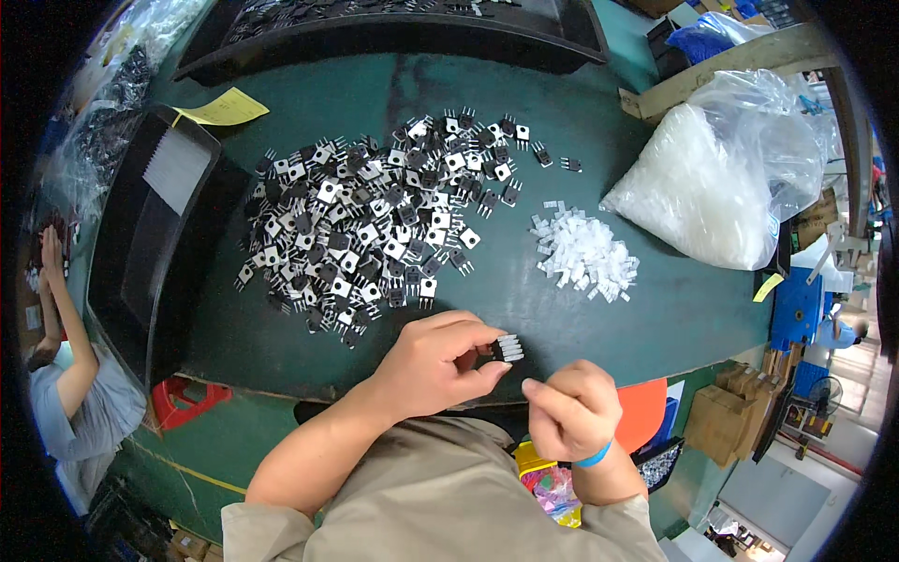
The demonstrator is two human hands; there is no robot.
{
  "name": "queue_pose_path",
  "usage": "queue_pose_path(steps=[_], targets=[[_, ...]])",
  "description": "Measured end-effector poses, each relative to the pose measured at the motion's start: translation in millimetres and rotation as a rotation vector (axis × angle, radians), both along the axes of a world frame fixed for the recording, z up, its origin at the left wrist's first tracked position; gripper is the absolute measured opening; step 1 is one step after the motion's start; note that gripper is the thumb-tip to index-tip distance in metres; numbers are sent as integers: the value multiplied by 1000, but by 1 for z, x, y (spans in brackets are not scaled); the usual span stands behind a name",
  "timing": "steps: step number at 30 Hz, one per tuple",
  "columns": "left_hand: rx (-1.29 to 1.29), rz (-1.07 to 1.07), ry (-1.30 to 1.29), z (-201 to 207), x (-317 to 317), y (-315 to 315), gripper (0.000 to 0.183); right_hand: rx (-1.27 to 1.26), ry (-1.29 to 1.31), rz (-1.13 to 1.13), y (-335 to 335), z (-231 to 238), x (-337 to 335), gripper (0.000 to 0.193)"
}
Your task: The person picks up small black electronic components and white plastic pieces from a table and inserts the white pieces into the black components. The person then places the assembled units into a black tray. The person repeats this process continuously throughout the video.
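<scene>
My left hand [433, 363] grips a small stack of black transistors [508, 347] between thumb and fingers at the table's front edge. The stack's right side shows a row of whitish ends. Just to its right is my right hand [575, 410], its fingers curled and thumb and forefinger drawn together. Whatever may be in that pinch is too small to make out. Ahead and to the left lies a wide heap of loose three-legged transistors [361, 220], some with their metal side up. A smaller pile of white plastic sleeves [585, 255] lies ahead and to the right.
A large clear bag of white pieces [698, 187] stands on the right. Black trays stand at the left [117, 253] and far side [393, 37]; a yellow slip [225, 108] hangs from the left one. Another person's hands [51, 262] show at far left.
</scene>
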State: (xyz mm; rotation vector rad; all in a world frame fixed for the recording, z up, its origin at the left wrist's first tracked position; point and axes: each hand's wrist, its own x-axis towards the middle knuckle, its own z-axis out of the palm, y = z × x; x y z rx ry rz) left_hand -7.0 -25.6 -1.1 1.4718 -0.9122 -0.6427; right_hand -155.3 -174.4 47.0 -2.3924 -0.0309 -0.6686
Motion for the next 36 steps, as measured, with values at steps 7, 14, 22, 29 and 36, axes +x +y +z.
queue_pose_path(steps=[7,14,22,29,36], targets=[[-7,16,7,-3,-3,1,26,31,-36,31,2,-1,-1,32],[-12,19,10,-3,-4,1,26,47,62,-68,6,-2,7,32],[-16,30,-157,-4,-9,1,30,198,152,-163,2,3,1,33],[-84,60,-341,-11,-15,1,33,402,399,-178,4,6,0,42],[-126,27,-13,0,-10,13,35,759,305,56,-7,-9,3,51]])
